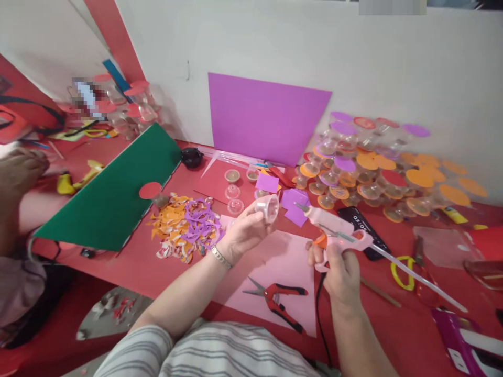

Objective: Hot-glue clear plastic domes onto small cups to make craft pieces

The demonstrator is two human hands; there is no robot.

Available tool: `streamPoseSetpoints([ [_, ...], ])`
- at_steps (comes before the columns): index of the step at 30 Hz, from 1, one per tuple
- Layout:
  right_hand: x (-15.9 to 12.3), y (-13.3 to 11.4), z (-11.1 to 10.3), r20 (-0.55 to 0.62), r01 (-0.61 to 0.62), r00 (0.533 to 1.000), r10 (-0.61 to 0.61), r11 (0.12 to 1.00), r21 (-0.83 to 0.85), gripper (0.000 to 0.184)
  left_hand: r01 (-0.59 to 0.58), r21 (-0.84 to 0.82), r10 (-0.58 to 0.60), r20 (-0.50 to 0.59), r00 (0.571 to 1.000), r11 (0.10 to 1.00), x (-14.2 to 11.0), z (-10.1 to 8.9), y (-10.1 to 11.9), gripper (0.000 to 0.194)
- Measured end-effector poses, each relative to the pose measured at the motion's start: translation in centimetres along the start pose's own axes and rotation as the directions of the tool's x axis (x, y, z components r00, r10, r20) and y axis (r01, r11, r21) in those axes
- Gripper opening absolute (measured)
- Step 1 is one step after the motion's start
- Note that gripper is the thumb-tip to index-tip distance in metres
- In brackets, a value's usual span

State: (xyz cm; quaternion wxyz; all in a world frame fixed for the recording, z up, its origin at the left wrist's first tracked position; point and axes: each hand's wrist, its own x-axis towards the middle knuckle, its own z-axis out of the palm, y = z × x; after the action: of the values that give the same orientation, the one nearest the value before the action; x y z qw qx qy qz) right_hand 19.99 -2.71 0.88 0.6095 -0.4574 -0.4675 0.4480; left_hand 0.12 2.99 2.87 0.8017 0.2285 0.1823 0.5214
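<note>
Between the fingers of my left hand (245, 233) is a small clear plastic cup (268, 208), tilted with its mouth to the right. My right hand (340, 275) grips a pale pink glue gun (334, 228) by its handle; a long glue stick (420, 280) sticks out of its back. The gun's nozzle points left toward the cup, with a gap between them. Under my hands lies a pink sheet (286, 262), bearing red-handled pruning shears (277, 301), blades apart. Just beyond the cup are purple paper squares (295, 205) and several small clear cups (234, 206).
Cup assemblies with orange, purple and red discs (369, 167) crowd the back right. Paper scraps (186, 225) are heaped at left beside a green board (118, 193). A phone (363, 230) and yellow-handled scissors (404, 272) lie right. Another person's hand (23, 170) is at far left.
</note>
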Motion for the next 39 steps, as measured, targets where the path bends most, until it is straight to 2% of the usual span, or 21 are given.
streamPoseSetpoints([
  [5,-1.3,1.3,-0.7,0.124,0.092,0.990,-0.073,0.984,-0.153,0.043,0.002,-0.069,0.000,0.030,1.000,0.998,0.2,-1.3,-1.1,0.053],
  [10,-2.5,2.4,-0.6,0.215,0.200,0.967,-0.138,0.934,-0.297,0.031,0.008,-0.012,-0.008,0.013,1.000,1.000,-0.5,-2.8,-2.0,0.055],
  [15,-3.5,3.4,-0.9,0.235,0.241,0.959,-0.156,0.888,-0.392,0.027,0.015,0.073,-0.016,0.015,1.000,0.997,-0.7,-2.7,-2.3,0.051],
  [22,-3.5,3.5,-1.2,0.215,0.167,0.974,-0.077,0.883,-0.439,0.037,-0.011,0.172,0.011,-0.005,1.000,0.985,-0.8,-2.2,-2.6,0.054],
  [27,-3.5,3.2,-1.0,0.179,0.082,0.984,-0.003,0.895,-0.438,0.040,-0.028,0.206,0.023,0.023,0.999,0.978,-0.8,-1.7,-2.5,0.055],
  [34,-3.3,2.8,-0.5,0.193,-0.081,0.973,0.128,0.969,-0.233,0.044,-0.044,0.218,0.033,0.057,0.998,0.975,-0.6,-1.6,-2.4,0.050],
  [39,-3.3,2.8,-0.3,0.139,-0.139,0.977,0.159,0.980,-0.146,0.047,-0.053,0.217,0.040,0.065,0.997,0.975,-0.6,-2.0,-2.7,0.051],
])
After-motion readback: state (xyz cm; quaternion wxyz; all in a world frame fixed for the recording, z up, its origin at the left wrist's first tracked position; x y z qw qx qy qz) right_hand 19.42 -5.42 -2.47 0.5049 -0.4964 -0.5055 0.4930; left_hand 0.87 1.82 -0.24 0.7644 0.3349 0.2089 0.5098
